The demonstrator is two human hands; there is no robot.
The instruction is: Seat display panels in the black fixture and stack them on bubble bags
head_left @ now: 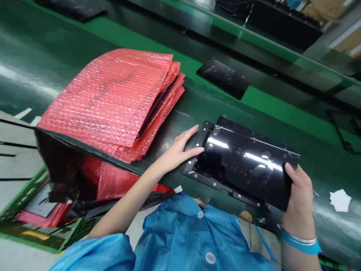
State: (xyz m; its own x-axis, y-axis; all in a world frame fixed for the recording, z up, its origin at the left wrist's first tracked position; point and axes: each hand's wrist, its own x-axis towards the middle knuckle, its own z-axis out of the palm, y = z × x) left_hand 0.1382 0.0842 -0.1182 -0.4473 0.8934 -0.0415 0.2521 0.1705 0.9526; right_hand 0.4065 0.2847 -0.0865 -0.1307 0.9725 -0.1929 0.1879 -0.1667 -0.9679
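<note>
A glossy black display panel point(245, 169) with bright light reflections lies tilted over a black frame point(194, 169) dotted with small pale spots. My right hand point(301, 192) grips the panel's right end, thumb on top and the other fingers hidden beneath. My left hand point(179, 152) has its fingers stretched out, with the thumb and fingertips at the left edge of the frame. Behind the panel, part of another flat black piece point(234, 123) shows; most of it is covered.
Red bubble-wrap pouches point(113, 98) are stacked on the green bench point(175, 116), one with a dark edge inside. A black bag point(67, 165) hangs over a green crate point(56, 241). Farther back lies another black panel point(224, 77); a white scrap point(340, 200) is at right.
</note>
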